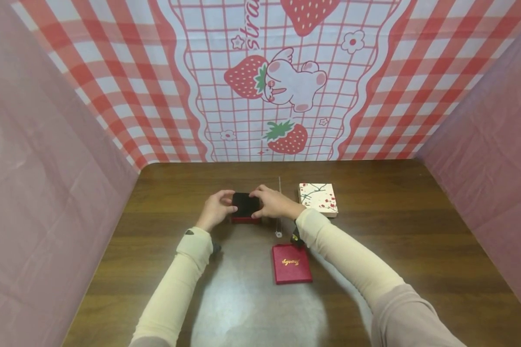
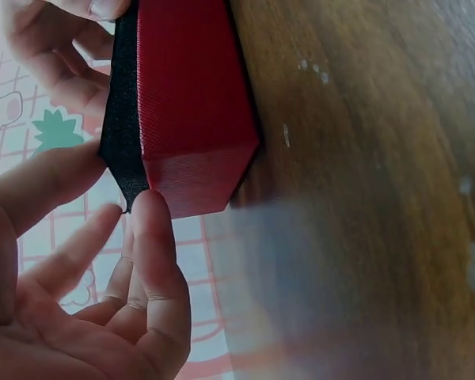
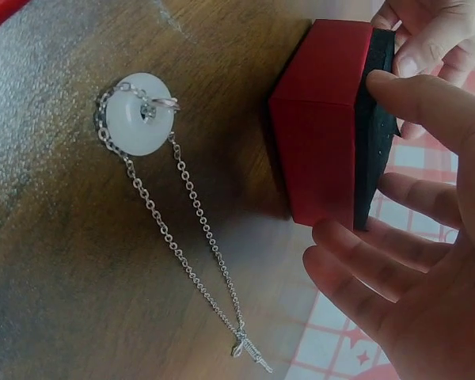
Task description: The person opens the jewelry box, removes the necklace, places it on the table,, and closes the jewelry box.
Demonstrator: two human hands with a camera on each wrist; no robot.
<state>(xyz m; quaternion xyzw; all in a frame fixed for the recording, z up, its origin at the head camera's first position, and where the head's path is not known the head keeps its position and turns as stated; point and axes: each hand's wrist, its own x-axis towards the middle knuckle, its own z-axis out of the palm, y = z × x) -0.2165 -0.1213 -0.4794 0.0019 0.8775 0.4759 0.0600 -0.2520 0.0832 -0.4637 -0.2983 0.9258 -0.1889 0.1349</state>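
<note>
A black foam pad (image 1: 245, 205) sits at the top of a small red box (image 1: 246, 220) on the table. From the left side, my left hand (image 1: 213, 209) pinches the pad's edge near a corner, thumb and fingertips at its rim. My right hand (image 1: 275, 202) grips the opposite side, its thumb on the near edge and other fingers at the far edge. In the right wrist view, the pad (image 3: 376, 127) stands slightly proud of the box walls (image 3: 321, 119). A silver chain necklace with a white ring-shaped pendant (image 3: 134, 119) lies to the right of the box.
A red lid with gold lettering (image 1: 292, 264) lies nearer, right of centre. Behind my right wrist is a cream box with a red floral pattern (image 1: 319, 197). A strawberry-print cloth (image 1: 286, 86) stands at the table's back edge, with pink cloth (image 1: 56, 159) at the sides.
</note>
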